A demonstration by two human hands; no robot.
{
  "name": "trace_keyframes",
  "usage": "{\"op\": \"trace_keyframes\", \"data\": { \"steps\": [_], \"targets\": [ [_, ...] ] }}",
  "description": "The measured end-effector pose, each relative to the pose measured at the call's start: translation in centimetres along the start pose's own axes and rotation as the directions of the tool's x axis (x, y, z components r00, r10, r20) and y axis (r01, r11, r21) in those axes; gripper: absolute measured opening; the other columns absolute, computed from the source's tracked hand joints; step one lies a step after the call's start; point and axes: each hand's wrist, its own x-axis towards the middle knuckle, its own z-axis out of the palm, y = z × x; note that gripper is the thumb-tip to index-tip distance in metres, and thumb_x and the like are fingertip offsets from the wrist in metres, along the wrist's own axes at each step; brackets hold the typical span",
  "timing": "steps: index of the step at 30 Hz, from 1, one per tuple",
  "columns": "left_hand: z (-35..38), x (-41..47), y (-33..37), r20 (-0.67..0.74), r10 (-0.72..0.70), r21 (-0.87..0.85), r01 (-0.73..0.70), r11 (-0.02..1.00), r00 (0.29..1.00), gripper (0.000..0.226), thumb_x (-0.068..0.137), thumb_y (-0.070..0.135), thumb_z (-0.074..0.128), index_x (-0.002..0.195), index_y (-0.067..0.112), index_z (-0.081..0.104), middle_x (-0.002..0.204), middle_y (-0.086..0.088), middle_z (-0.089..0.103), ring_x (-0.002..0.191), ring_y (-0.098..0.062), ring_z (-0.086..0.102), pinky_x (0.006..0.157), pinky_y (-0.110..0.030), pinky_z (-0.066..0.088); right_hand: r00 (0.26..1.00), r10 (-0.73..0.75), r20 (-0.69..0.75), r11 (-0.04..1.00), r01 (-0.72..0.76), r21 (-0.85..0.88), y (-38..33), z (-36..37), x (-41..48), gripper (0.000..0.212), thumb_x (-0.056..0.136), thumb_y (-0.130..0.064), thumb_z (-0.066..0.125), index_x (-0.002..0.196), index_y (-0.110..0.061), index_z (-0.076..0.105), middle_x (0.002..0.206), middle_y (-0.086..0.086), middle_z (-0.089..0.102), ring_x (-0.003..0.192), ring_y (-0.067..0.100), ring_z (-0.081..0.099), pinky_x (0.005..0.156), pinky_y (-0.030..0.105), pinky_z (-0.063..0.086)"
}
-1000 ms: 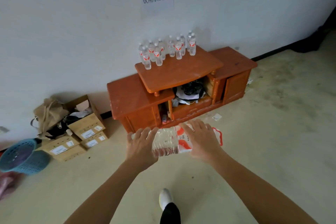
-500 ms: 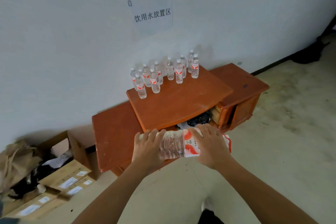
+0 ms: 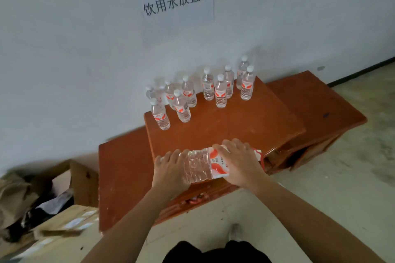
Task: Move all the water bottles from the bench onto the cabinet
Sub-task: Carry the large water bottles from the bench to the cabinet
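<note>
A person is holding clear, ribbed plastic water bottles sideways, each wearing a red and white label. The left hand is gripping the bare end and the right hand the labelled end, with fingers curling over the top. How many are being held is unclear. The bundle is hanging over the front edge of an orange wooden cabinet. Ten upright bottles are standing at the back of its top surface, near the wall.
</note>
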Motion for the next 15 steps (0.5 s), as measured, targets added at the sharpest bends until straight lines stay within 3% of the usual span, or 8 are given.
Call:
{"op": "trace_keyframes", "data": {
  "steps": [7,11,15],
  "targets": [
    [3.8,9.9,-2.5,0.089,0.027,-0.132,-0.015,0.991,0.996,0.100,0.077,0.062,0.069,0.154,0.032,0.013,0.161,0.003,0.026,0.148,-0.024,0.024,0.120,-0.053,0.019,0.991,0.024,0.134,0.996,-0.012,-0.091,2.3,-0.5,8.7,0.097,0.076,-0.031,0.082,0.150,-0.031,0.019,0.152,0.005,0.036,0.139,0.032,0.035,0.112,0.057,0.035],
    [6.6,15.2,-3.5,0.177,0.076,-0.203,-0.039,0.978,0.981,0.106,0.068,0.055,0.080,0.151,0.031,0.018,0.157,0.005,0.032,0.145,-0.024,0.029,0.117,-0.052,0.029,0.966,0.101,0.237,0.983,-0.061,-0.173,2.5,0.1,12.6,0.099,0.074,-0.034,0.083,0.150,-0.029,0.020,0.151,0.007,0.039,0.136,0.033,0.037,0.110,0.058,0.037],
    [9.3,18.8,-3.4,0.192,0.106,-0.387,-0.024,0.922,0.976,0.095,0.069,0.044,0.083,0.145,0.031,0.028,0.149,0.008,0.042,0.140,-0.023,0.037,0.110,-0.047,0.040,0.946,0.146,0.288,0.947,-0.050,-0.317,1.9,-0.1,15.9,0.100,0.074,-0.042,0.083,0.150,-0.027,0.019,0.149,0.010,0.038,0.138,0.037,0.036,0.111,0.058,0.033]
  ]
}}
